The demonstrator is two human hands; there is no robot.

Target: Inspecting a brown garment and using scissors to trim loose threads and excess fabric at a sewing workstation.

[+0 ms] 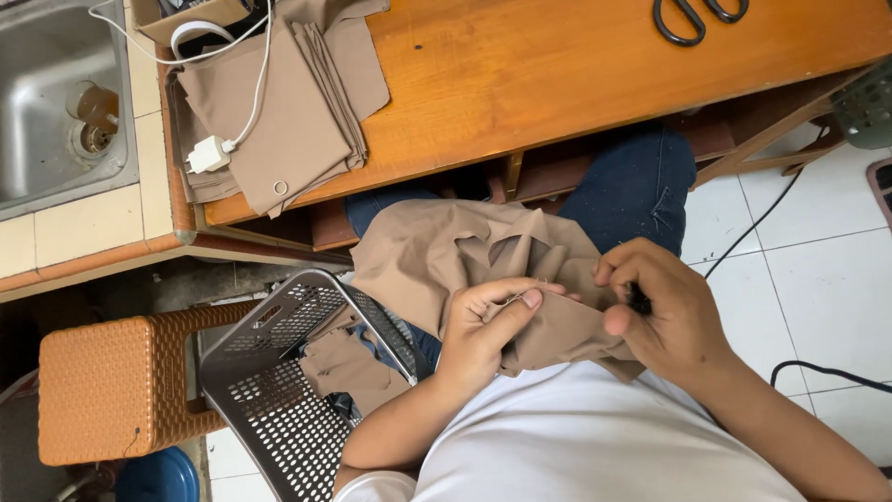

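Note:
A tan fabric piece lies bunched over my lap, above my blue jeans. My left hand pinches a fold of this cloth between thumb and fingers. My right hand grips the same cloth at its right edge and also holds a small dark object, too hidden to identify. The two hands are close together, just in front of my white shirt.
A wooden table stands ahead with a stack of folded tan cloth, a white charger and cable, and black scissors. A grey perforated basket with cloth, an orange stool and a steel sink are at left. Black cables cross the white tiles at right.

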